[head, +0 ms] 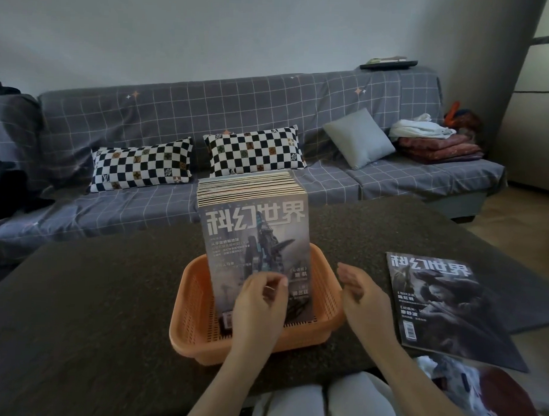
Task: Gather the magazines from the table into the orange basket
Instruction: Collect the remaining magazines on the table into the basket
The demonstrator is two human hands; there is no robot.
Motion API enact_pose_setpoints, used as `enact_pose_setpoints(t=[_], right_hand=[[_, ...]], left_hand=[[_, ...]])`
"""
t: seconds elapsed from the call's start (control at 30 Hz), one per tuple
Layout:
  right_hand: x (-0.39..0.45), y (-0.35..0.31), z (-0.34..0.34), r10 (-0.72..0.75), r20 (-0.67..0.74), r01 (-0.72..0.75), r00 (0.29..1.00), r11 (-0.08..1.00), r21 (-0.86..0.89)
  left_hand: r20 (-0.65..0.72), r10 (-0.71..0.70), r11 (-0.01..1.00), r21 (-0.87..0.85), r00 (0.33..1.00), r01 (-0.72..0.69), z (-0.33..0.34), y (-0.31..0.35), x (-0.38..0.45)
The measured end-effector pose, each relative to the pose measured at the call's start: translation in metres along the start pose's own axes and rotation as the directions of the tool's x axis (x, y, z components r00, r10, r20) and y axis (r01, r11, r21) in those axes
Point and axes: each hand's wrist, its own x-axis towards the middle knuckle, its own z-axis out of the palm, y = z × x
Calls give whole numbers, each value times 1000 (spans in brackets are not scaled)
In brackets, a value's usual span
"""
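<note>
The orange basket sits on the dark table in front of me. A thick stack of magazines stands upright in it, the front cover facing me. My left hand is against the lower part of that front cover with fingers curled and thumb touching the forefinger; whether it grips anything is hidden. My right hand hovers open just right of the basket's right rim, holding nothing. One magazine lies flat on the table to the right. Another printed cover shows at the bottom right edge.
Behind the table runs a grey checked sofa with two chequered cushions, a grey cushion and folded blankets at its right end. My knees show below the table's near edge.
</note>
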Motion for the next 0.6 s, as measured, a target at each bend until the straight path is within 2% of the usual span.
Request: enact_pose_setpoints(t=[0.23, 0.43, 0.5, 0.6], right_hand=[[-8, 31, -52, 23, -109, -37, 994, 991, -127], [-17, 68, -103, 198, -213, -239, 957, 953, -187], [-21, 81, -120, 258, -254, -326, 932, 902, -282], [-26, 101, -143, 303, -315, -426, 899, 770, -476]], left_hand=[[188, 97, 994, -61, 977, -87, 66, 36, -9], [305, 162, 986, -92, 938, -141, 125, 68, -21], [369, 157, 986, -109, 916, -125, 143, 75, -26], [452, 114, 992, -97, 885, -78, 171, 80, -34]])
